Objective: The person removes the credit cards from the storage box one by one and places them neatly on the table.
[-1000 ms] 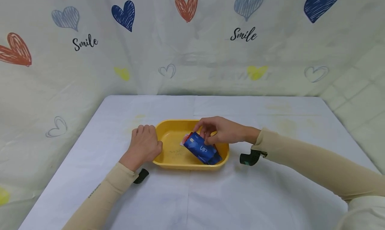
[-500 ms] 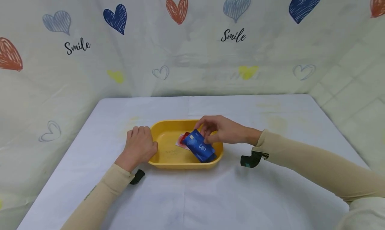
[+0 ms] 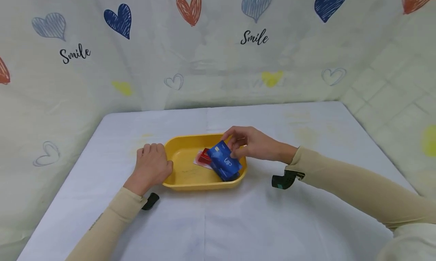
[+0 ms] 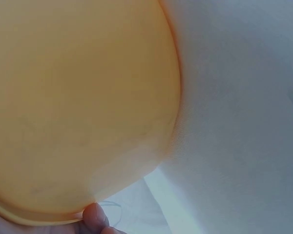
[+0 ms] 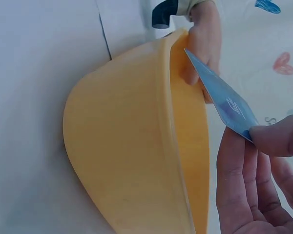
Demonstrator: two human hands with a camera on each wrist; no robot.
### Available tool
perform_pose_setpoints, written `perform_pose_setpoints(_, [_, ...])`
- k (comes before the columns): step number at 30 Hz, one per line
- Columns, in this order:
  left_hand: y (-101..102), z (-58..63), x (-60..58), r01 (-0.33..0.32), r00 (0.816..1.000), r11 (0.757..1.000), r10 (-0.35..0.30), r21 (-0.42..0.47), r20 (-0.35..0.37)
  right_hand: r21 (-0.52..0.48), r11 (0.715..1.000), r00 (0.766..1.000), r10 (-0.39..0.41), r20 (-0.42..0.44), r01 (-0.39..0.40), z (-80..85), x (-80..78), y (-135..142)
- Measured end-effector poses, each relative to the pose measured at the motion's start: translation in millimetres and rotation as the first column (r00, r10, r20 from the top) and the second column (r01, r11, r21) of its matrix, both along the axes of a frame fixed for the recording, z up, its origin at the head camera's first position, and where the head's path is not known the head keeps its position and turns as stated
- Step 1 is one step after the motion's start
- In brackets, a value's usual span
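Observation:
My left hand [image 3: 150, 164] grips the left rim of a yellow plastic basin [image 3: 184, 174], its thumb on the inner side. Between thumb and fingers, my right hand [image 3: 253, 144] pinches a blue VIP card [image 3: 223, 157] by its right edge. The right wrist view has this card [image 5: 222, 95] tilted and held at the basin's rim, thumb over one face. Under it inside the basin lie a red card [image 3: 205, 157], a white-and-pink card [image 3: 197, 161] and another blue piece [image 3: 232, 177], all partly covered. In the left wrist view, fingertips [image 4: 94, 217] touch the rim.
The basin stands on a table with a white cloth [image 3: 190, 223]. Behind it hangs a pale curtain [image 3: 211, 60] printed with hearts and "Smile". A black wrist camera [image 3: 284, 180] hangs under the right sleeve, another [image 3: 150, 201] under the left.
The blue VIP card has risen a little off the pile, showing more of the red and white-and-pink cards. My left hand keeps its grip on the rim. The head view has shifted.

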State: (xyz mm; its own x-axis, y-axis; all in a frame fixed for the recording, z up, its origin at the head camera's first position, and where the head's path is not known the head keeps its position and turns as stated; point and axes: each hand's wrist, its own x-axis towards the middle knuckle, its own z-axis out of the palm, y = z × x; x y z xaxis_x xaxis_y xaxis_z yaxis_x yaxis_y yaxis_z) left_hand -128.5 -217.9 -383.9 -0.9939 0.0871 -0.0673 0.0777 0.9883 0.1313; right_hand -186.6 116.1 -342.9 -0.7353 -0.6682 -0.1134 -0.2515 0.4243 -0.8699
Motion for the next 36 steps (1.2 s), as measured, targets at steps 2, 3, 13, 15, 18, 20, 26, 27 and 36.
perform_pose_setpoints(2, [-0.6, 1.1, 0.1, -0.002, 1.0, 1.0, 0.002, 0.001, -0.001, -0.008, 1.0, 1.0, -0.022, 0.007, 0.022, 0.4, -0.1, 1.2])
perform_pose_setpoints(3, [-0.8, 1.5, 0.1, -0.003, 1.0, 1.0, 0.003, 0.002, 0.0, -0.011, 0.999, 0.999, -0.032, 0.011, 0.032, 0.3, -0.2, 1.9])
perform_pose_setpoints(13, [-2.4, 3.1, -1.4, -0.014, 1.0, 1.0, 0.014, 0.003, 0.01, -0.074, 0.988, 0.988, -0.126, 0.086, 0.132, -2.2, -1.6, 13.4])
perform_pose_setpoints(15, [-2.7, 3.4, -1.3, -0.021, 1.0, 1.0, 0.021, -0.001, 0.014, -0.098, 0.984, 0.985, -0.139, 0.107, 0.149, -2.5, -2.0, 15.2])
perform_pose_setpoints(18, [-2.6, 3.2, -1.5, -0.023, 1.0, 1.0, 0.023, -0.004, 0.019, -0.117, 0.976, 0.978, -0.166, 0.13, 0.181, -3.2, -1.7, 18.2])
perform_pose_setpoints(20, [-1.9, 2.8, -1.7, -0.021, 1.0, 1.0, 0.021, -0.004, 0.018, -0.129, 0.97, 0.972, -0.187, 0.144, 0.206, -4.3, -1.0, 20.6])
perform_pose_setpoints(26, [0.5, 0.9, -1.7, -0.013, 1.0, 1.0, 0.013, 0.001, 0.011, -0.18, 0.949, 0.956, -0.226, 0.186, 0.26, -11.7, 2.9, 30.4])
perform_pose_setpoints(27, [0.8, 0.6, -1.6, -0.013, 1.0, 1.0, 0.012, 0.002, 0.011, -0.181, 0.946, 0.954, -0.235, 0.188, 0.269, -13.4, 3.5, 32.0])
perform_pose_setpoints(36, [2.3, -2.3, -0.8, -0.009, 1.0, 1.0, 0.009, 0.011, 0.016, -0.193, 0.92, 0.929, -0.299, 0.216, 0.341, -28.1, 7.5, 47.7])
